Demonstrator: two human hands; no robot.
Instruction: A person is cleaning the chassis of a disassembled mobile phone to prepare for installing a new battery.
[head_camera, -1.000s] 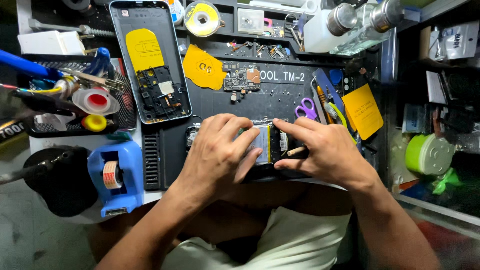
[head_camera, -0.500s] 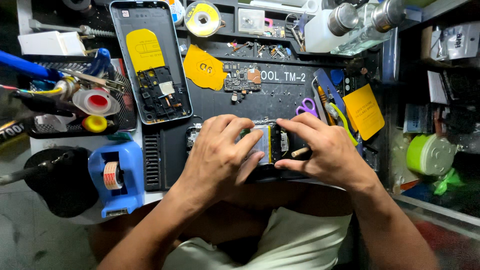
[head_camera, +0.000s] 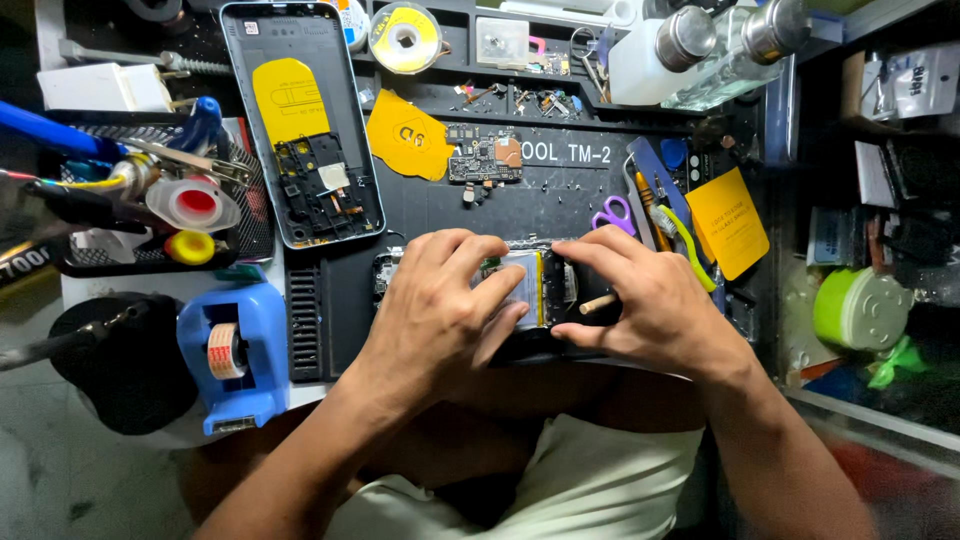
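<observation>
Both hands, left hand (head_camera: 435, 310) and right hand (head_camera: 655, 305), pinching the opened phone (head_camera: 530, 290) flat; thin, fragile guts, so I grip edges, wooden stick (head_camera: 598, 303) at 3 o'clock.

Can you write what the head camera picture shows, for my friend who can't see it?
Two bare hands, left hand and right hand, press on an opened phone on a dark work mat. The right hand also holds a thin wooden stick. A grey phone back cover lies further up, a blue tape dispenser at left.

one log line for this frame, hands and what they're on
left hand: pressing on opened phone | right hand: on phone, holding small wooden stick | surface: black work mat | nearby: phone back cover, blue tape dispenser
</observation>
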